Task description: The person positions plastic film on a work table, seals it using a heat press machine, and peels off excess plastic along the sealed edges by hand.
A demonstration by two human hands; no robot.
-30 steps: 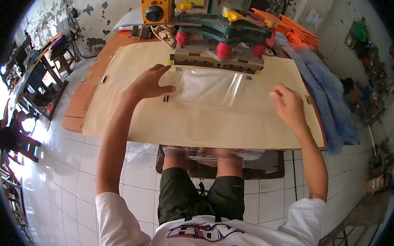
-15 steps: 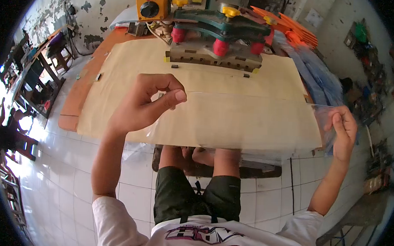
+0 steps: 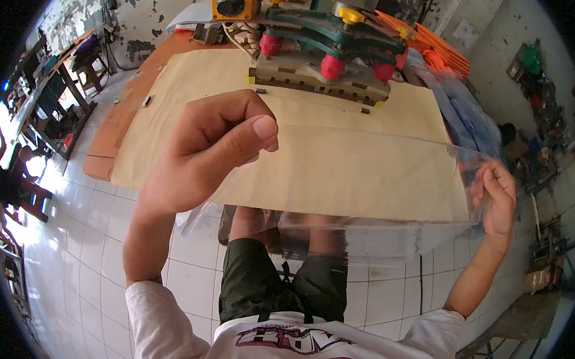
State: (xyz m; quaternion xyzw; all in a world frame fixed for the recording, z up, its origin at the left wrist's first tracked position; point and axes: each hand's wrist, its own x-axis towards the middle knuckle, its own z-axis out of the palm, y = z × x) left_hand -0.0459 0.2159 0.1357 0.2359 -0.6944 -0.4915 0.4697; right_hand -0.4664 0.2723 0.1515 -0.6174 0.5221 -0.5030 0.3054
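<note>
A clear plastic sheet (image 3: pixel 378 167) stretches between my two hands, above the table's front part and over my lap. My left hand (image 3: pixel 222 141) pinches its left end between thumb and bent fingers. At the right end, my right hand (image 3: pixel 494 192) grips the sheet, which shows through around the fingers. Below lies a cream board (image 3: pixel 176 88) on the orange-brown table. Behind the sheet stands a green press (image 3: pixel 335 37) with yellow knobs and red spacers over a metal block (image 3: pixel 317 79).
An orange control box (image 3: pixel 233 2) stands at the back left. Orange sheets (image 3: pixel 434 48) and bluish plastic film (image 3: pixel 466 117) lie at the right. Two small dark pieces rest before the metal block. A workbench (image 3: pixel 54 79) stands far left.
The clear sheet on the board in front of the press is now lifted and held between both hands. My right hand moved outward right; my left hand closed and came nearer the camera.
</note>
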